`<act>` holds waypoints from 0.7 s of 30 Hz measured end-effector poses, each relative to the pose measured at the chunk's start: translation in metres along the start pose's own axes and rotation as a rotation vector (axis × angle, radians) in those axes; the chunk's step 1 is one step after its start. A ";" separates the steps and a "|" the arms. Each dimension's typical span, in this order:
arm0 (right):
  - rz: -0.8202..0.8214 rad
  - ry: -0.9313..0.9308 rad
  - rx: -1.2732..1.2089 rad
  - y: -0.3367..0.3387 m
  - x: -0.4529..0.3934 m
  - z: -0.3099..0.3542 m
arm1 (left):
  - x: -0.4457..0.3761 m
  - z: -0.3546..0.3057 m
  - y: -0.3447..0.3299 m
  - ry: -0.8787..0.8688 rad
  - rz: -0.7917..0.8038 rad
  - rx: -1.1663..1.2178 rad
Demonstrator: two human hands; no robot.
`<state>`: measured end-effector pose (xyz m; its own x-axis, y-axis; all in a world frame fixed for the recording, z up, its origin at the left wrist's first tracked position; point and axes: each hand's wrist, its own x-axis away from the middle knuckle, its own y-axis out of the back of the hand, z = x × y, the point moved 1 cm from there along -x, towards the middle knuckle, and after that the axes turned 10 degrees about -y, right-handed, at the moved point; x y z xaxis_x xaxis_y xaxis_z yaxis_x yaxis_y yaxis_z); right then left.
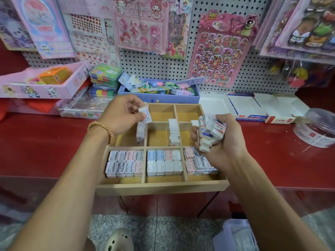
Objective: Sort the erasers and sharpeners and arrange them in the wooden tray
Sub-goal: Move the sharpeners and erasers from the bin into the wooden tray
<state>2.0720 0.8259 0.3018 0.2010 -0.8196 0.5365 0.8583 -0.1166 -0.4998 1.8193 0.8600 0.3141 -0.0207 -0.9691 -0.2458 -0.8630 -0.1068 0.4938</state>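
Wooden tray [159,189] sits on the red counter [45,142], about half filled; front row of three bays holds pastel sharpeners [164,164] in neat double rows — that part looks done. Middle row holds only short stacks of erasers [174,132]; back bays bare. Left hand [121,115] pinches one eraser [145,115] over the middle-left bay; right hand [223,142] clutches a bundle of erasers [211,130], still to place.
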 end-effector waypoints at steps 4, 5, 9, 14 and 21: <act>0.032 0.018 0.011 -0.002 -0.002 0.000 | 0.002 0.002 0.008 -0.004 0.037 -0.050; 0.038 0.018 0.009 -0.002 -0.002 0.000 | 0.003 0.002 0.011 0.002 0.067 -0.058; 0.057 0.010 0.007 -0.003 -0.004 0.000 | 0.011 0.004 0.024 0.070 0.196 -0.051; 0.084 0.002 0.000 -0.007 -0.007 -0.007 | 0.019 0.017 0.008 0.066 0.229 -0.189; 0.110 -0.055 -0.246 -0.021 -0.008 -0.019 | 0.022 0.026 -0.009 0.042 0.271 -0.362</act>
<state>2.0433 0.8239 0.2956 0.3181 -0.8038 0.5027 0.6904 -0.1669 -0.7039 1.8129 0.8452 0.2824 -0.1947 -0.9802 -0.0369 -0.5967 0.0885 0.7976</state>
